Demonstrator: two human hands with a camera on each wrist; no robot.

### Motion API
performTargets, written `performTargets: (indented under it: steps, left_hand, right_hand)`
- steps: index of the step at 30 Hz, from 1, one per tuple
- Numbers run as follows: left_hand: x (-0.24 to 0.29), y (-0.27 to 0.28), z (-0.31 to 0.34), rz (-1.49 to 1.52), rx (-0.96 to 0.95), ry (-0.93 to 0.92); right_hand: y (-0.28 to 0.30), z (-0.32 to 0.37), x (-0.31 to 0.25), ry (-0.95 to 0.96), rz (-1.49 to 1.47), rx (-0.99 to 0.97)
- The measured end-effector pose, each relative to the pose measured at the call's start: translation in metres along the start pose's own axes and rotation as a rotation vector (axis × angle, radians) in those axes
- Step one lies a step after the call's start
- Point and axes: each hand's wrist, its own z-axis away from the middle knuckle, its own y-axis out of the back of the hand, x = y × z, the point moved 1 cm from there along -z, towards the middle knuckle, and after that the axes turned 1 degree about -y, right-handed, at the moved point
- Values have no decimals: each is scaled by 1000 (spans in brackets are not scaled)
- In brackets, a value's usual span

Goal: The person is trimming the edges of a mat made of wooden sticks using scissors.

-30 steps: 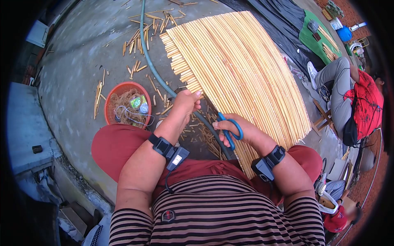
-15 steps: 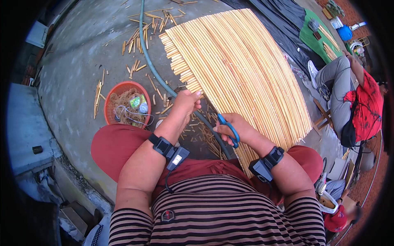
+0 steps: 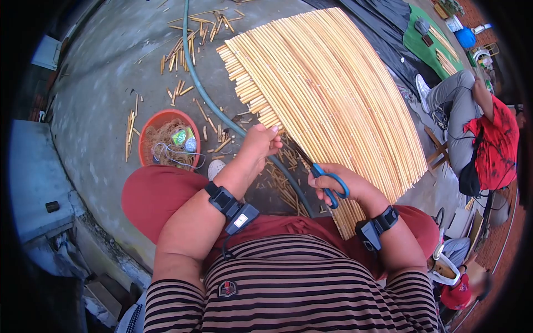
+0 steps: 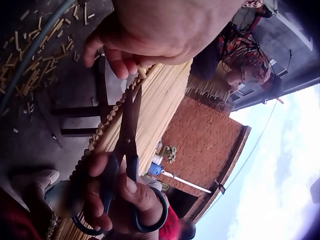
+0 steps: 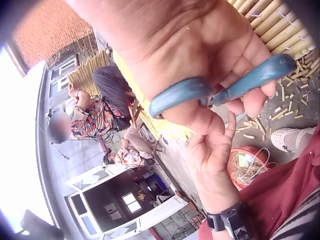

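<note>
A large mat of straw-coloured reed sticks (image 3: 333, 94) lies before me, its left edge stepped with uneven stick ends. At that edge my left hand (image 3: 259, 149) pinches a stick end (image 4: 143, 71) with curled fingers. Blue-handled scissors (image 3: 332, 187) are in my right hand (image 3: 345, 183), with thumb and fingers through the loops. Their dark blades (image 4: 131, 117) stand apart, tips right by the left fingers and the stick end. The right wrist view shows the blue loops (image 5: 181, 95) around the fingers, while the blades are hidden there.
An orange basket (image 3: 145, 145) of tangled twine stands by my left knee. A green hose (image 3: 204, 91) runs past the mat over cut stick pieces (image 3: 180, 58). Another person in red (image 3: 491, 144) sits at the right, near a green cloth (image 3: 425, 41).
The scissors' handles came together half a second ago and are now spread again. My right hand has shifted slightly right and nearer my body; the left stays at the mat's edge.
</note>
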Motion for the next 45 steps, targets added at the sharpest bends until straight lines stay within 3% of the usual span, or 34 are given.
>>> performTargets:
  steps: [13,28,34,37,40,45]
  left_hand:
    - [3,4,0,-83,-12,16]
    - [2,7,-4,-92,-35,-7]
    - [11,14,-3,-290,-83,13]
    - [18,7,10,-241,-58,-44]
    - [15,7,3,-81,33,43]
    - [4,8,-3,-79,16,-42]
  right_hand:
    - [-6,-9,-7,4,-78,2]
    - [-15,-19,-14,34,141,170]
    - [-13,-13,-11,14,95,114]
    - [-12,-11,-10,-15,21,79]
    - [-13,-10,-11,21,-16,72]
    - [-15,-14,-14,9,-8,67]
